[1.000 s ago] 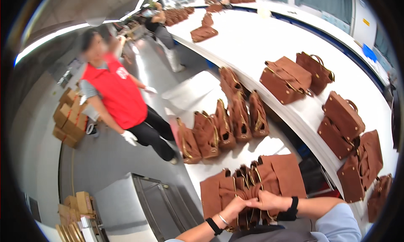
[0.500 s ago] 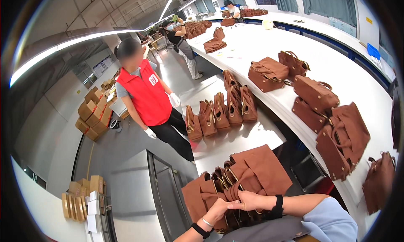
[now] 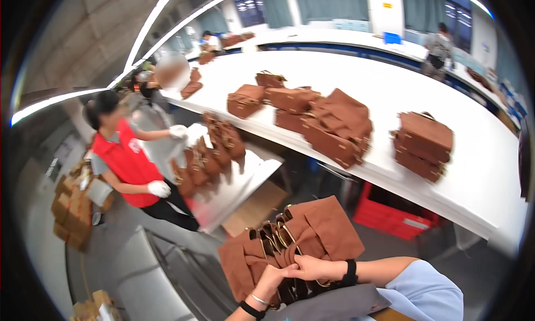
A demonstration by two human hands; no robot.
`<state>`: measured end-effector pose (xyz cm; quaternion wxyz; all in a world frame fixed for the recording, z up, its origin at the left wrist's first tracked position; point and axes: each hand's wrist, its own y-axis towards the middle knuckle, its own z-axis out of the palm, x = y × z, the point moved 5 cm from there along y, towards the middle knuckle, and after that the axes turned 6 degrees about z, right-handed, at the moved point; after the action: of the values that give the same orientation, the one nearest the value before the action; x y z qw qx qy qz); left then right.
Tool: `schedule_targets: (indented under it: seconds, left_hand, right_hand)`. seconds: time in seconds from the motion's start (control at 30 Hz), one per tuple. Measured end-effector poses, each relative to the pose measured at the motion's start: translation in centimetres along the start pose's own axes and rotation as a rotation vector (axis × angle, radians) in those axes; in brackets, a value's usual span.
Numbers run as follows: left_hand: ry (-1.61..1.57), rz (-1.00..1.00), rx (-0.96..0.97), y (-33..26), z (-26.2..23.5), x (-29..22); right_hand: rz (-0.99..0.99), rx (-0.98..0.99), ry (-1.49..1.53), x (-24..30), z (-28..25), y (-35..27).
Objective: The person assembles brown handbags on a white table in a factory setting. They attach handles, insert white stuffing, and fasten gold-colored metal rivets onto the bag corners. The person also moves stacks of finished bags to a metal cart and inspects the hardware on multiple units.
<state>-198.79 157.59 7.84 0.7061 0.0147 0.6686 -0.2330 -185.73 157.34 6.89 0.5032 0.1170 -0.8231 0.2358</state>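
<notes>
I hold a stack of several flat brown leather bags (image 3: 301, 240) with gold handles close to my chest at the bottom of the view. My left hand (image 3: 272, 279), with a thin bracelet and a dark band on the wrist, grips the stack from below. My right hand (image 3: 315, 267), a black watch on its wrist, closes over the handles from the right. Both hands touch each other at the handles. A grey flat piece (image 3: 329, 304) lies under my forearms.
A long white table (image 3: 479, 170) bears several brown bags (image 3: 334, 126). A person in a red vest and white gloves (image 3: 131, 165) stands by a lower white table (image 3: 245, 179) with upright bags. A red crate (image 3: 395, 212) sits under the long table. Cardboard boxes (image 3: 69, 209) stack at left.
My view has swung to the right along the long table. The bag stack stays in both hands. The person in the red vest now reaches toward the upright bags.
</notes>
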Motion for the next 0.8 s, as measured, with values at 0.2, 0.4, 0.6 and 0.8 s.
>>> schedule_targets:
  seconds: [0.2,0.4,0.6,0.8]
  left_hand:
    - [0.03,-0.198,0.317,-6.0,12.9,6.1]
    - [0.128,-0.196,0.622,-14.5,30.6,8.4]
    - [0.171,-0.118,0.942,-27.2,52.7,11.8]
    - [0.829,0.008,1.359,-40.6,75.2,18.9]
  right_hand:
    - [0.33,-0.266,0.111,-4.8,0.4,-18.5]
    - [0.428,-0.676,0.217,-10.3,1.3,-37.9]
    - [0.484,-1.084,0.352,-14.6,2.5,-63.4]
    - [0.638,-1.377,0.779,-21.3,6.9,-89.3]
